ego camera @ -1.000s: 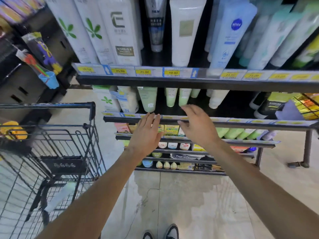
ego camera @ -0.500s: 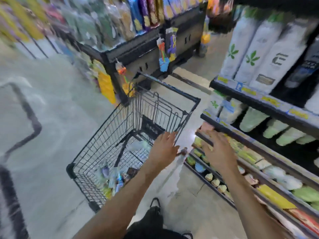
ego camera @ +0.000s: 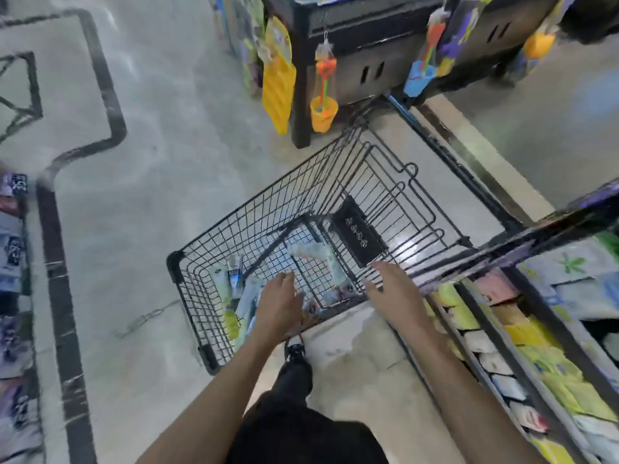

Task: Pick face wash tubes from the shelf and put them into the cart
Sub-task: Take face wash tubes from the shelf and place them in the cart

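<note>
A black wire cart (ego camera: 187, 279) stands on the floor in front of me, seen from above. Several tubes (ego camera: 231, 289) lie on its bottom, among them a long pale one (ego camera: 321, 259). My left hand (ego camera: 281, 304) hovers over the cart's near rim with fingers spread and nothing in it. My right hand (ego camera: 392, 284) hangs open over the cart's right corner, beside the shelf (ego camera: 522, 236). The shelf runs along the right with blurred packs and tubes on its lower levels.
Another black shelving unit (ego camera: 351, 35) stands beyond the cart, hung with yellow and orange toys (ego camera: 323, 112). A rack of packets (ego camera: 13, 262) lines the left edge. My dark trouser leg and shoe (ego camera: 294, 370) are just behind the cart. Grey floor with black lines lies to the left.
My view has swung left and down from the shelf to the cart. Both hands left the shelf edge and now hover over the cart, still holding nothing.
</note>
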Motion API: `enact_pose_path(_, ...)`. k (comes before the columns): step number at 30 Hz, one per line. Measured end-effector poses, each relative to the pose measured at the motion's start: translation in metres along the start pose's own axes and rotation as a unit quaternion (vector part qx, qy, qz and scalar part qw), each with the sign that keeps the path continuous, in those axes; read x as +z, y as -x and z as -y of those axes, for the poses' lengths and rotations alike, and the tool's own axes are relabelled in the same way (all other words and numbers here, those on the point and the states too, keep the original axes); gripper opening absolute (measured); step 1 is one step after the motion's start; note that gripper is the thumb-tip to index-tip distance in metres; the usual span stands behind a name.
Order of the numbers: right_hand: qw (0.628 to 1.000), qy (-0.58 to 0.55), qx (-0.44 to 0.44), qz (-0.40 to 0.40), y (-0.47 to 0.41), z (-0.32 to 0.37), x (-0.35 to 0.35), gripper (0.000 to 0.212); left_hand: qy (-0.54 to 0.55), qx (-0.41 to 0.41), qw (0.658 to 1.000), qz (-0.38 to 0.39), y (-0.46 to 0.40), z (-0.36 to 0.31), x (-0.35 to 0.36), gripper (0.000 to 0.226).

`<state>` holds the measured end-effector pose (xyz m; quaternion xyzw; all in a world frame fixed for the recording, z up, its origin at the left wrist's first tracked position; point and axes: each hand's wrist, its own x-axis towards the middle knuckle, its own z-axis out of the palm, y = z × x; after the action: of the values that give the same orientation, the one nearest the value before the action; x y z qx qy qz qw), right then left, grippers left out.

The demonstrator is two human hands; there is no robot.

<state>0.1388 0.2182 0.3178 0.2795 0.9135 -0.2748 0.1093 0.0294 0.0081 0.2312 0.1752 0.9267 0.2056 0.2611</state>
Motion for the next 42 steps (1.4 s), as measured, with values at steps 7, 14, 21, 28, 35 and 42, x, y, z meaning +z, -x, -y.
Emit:
enact_pose_path(7,0.995,0.026,0.034,0.094,-0.085,0.023,0.057,0.043,0.06,-0.123,0.99,0.044,-0.038,0.08,0.023,0.037)
enact_pose_path(14,0.987,0.045,0.05,0.146,-0.184,-0.003,0.137,0.044,0.086,-0.181,0.976,0.083,-0.084,0.111,0.079,0.054)
enact_pose_path(21,0.977,0.036,0.107,0.182,-0.275,-0.055,0.22,0.041,0.051,-0.184,0.974,0.121,-0.158,0.136,0.152,0.069)
enact_pose_path(28,0.97,0.064,0.108,0.207,-0.328,-0.091,0.289,0.048,-0.114,-0.053,0.977,0.174,-0.201,0.159,0.189,0.068)
enact_pose_path(35,0.973,0.126,0.109,0.159,-0.347,-0.103,0.325,0.08,-0.219,-0.003,0.959,0.182,-0.212,0.177,0.2,0.06)
enact_pose_path(42,0.98,-0.007,0.162,0.118,-0.347,-0.112,0.325,0.06,-0.253,0.044,0.949,0.184,-0.226,0.176,0.19,0.052)
